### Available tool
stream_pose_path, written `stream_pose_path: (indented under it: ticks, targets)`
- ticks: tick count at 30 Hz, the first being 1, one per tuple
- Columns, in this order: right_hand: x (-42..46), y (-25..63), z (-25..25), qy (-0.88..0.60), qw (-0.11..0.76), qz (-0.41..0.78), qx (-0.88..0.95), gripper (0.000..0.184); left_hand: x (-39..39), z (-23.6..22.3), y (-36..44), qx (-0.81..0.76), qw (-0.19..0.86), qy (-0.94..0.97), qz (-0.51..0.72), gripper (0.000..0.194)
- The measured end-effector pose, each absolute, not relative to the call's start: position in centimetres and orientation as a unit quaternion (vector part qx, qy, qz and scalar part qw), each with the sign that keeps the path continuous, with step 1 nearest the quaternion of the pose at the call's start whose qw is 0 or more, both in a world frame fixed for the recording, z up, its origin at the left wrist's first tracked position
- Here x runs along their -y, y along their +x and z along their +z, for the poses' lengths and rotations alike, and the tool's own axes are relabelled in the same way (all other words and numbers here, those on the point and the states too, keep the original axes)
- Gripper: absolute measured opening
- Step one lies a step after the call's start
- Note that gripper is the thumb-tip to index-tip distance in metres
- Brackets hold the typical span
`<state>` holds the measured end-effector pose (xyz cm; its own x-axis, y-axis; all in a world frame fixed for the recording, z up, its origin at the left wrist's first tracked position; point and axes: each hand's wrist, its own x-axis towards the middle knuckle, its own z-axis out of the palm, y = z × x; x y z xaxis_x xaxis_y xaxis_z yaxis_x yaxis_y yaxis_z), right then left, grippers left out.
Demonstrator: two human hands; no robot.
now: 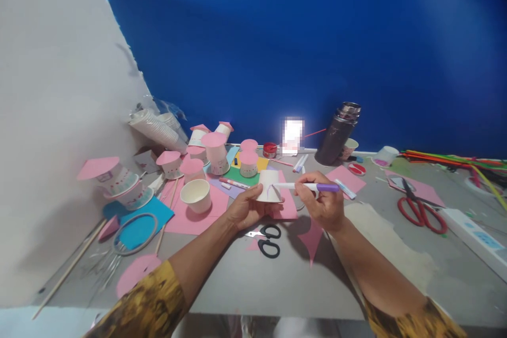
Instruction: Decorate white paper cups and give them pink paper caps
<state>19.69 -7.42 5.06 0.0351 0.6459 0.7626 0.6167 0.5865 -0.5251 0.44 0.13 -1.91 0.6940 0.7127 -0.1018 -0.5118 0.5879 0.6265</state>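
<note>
My left hand (246, 207) is closed around the lower rim of a white paper cup (270, 179), which is turned upside down. Purple lines mark the cup's side. Between the fingers of my right hand (322, 203) is a marker (317, 187) with a white barrel and a purple end, its tip at the cup's wall. Below the cup, black-handled scissors (269, 240) lie on the table. A second paper cup (196, 195) stands upright to the left of my left hand.
Several decorated cups with pink paper tops (216, 150) stand at the back left, near stacked cups (156, 125). A dark flask (336, 134) stands at the back right. Red-handled scissors (422, 214) and a white power strip (477, 235) lie on the right. A wooden stick (69, 269) lies left.
</note>
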Motion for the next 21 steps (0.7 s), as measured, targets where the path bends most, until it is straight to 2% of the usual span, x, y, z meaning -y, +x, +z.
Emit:
stream_pose_path:
  ticks: [21]
  targets:
    - [7.47,19.86,5.05,-0.467,0.561,0.01,0.683,0.014,-0.17,-1.89,0.22,-0.145,0.891,0.287,0.32,0.044]
